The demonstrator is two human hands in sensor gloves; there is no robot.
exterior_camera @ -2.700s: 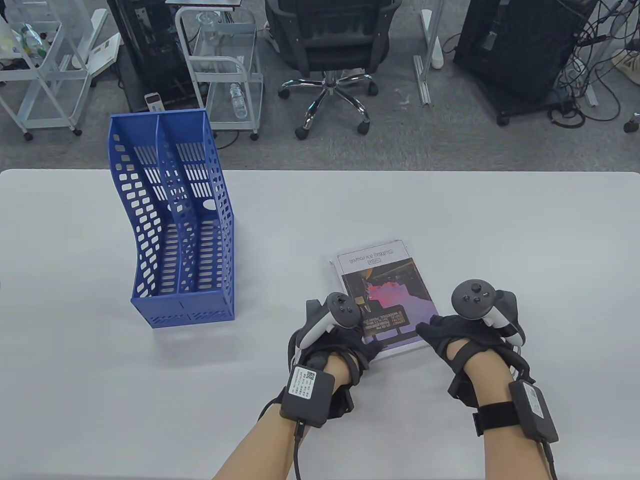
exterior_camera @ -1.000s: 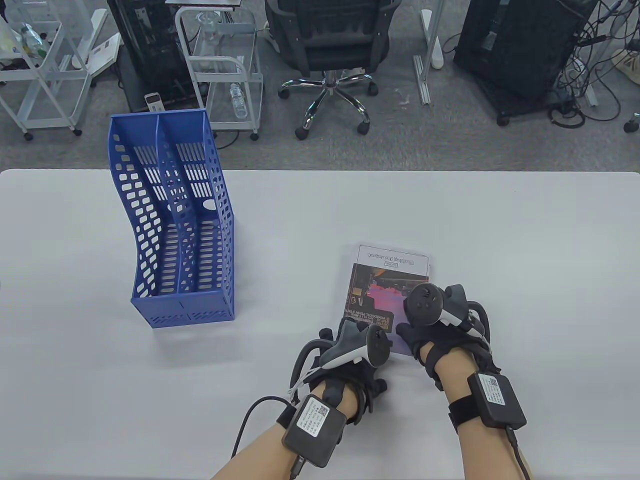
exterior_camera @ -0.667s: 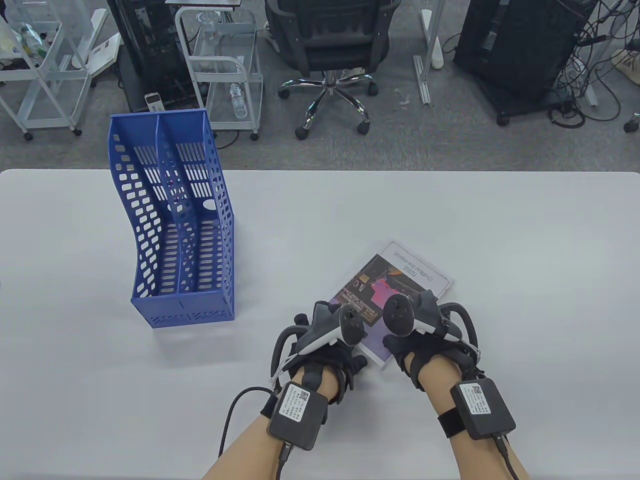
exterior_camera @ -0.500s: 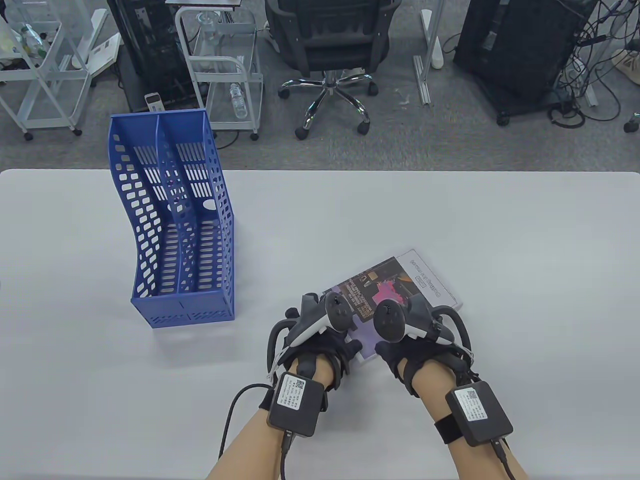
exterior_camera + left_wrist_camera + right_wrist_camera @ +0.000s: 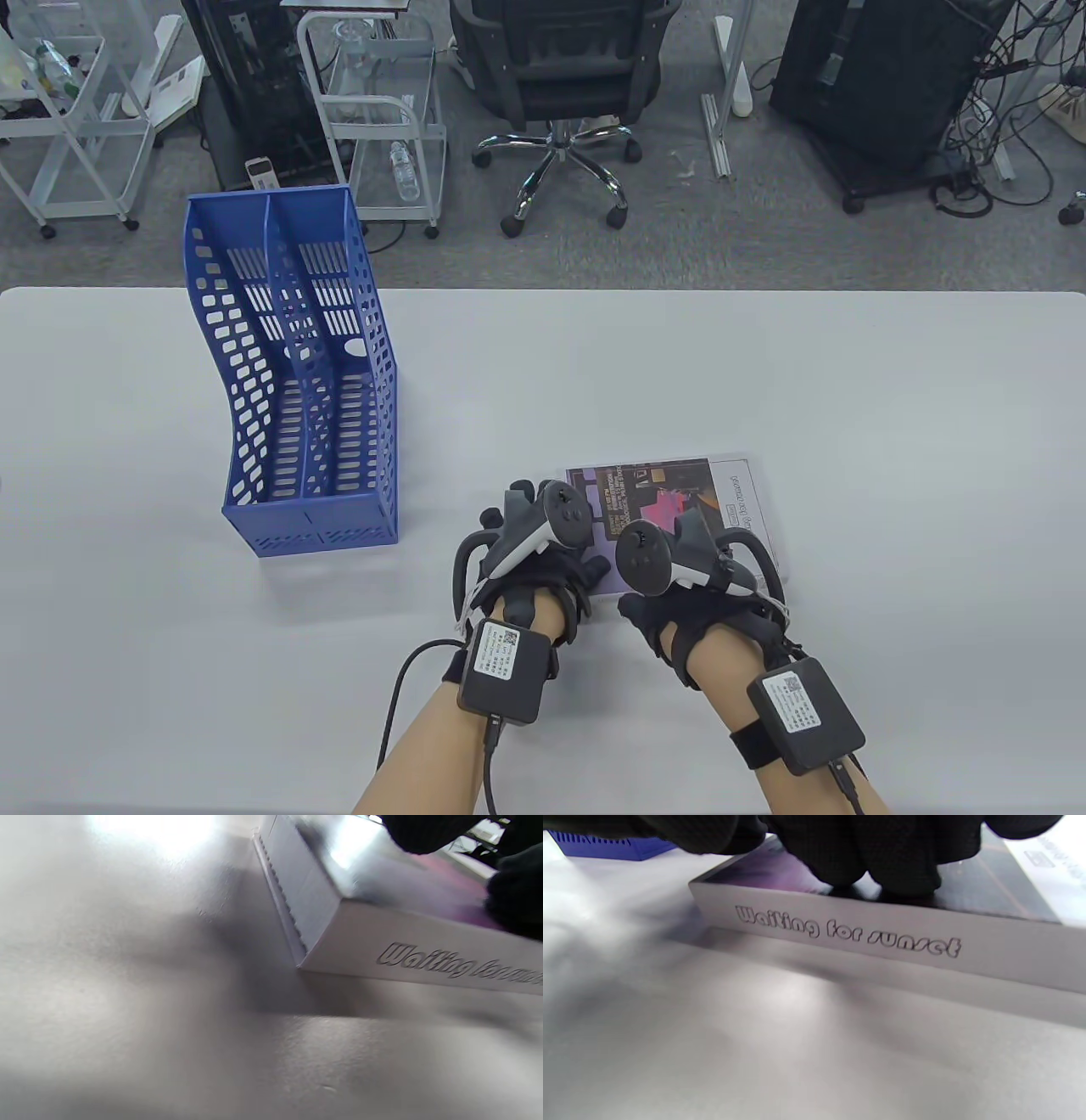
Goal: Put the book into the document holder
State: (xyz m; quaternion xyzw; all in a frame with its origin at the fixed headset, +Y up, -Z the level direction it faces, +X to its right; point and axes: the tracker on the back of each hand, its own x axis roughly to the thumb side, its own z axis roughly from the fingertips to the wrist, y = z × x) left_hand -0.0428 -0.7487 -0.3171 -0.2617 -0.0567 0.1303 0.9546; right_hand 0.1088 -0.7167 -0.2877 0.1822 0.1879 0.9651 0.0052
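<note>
Book [image 5: 679, 501] is the thing to be moved, but the widest surface seen is the white desk [image 5: 764, 365] on which it lies flat, near the front edge and right of centre. Next in size is the blue document holder [image 5: 293, 373], stood upright well apart from the book on the desk's left side, with two slots open at the top. The book's long axis is laid across the desk, left to right, with the white title strip of the cover at the right end. Its spine is turned toward the person, and "Waiting for sunset" is read there in the right wrist view [image 5: 848, 931]. The near part of the cover is hidden beneath both hands. The left hand [image 5: 534, 577] is rested at the book's near left corner; in the blurred left wrist view its fingers are cut off, and whether anything is gripped cannot be told. The right hand [image 5: 696, 594] is pressed on the cover by the spine, fingertips [image 5: 865, 861] laid flat, nothing clasped
</note>
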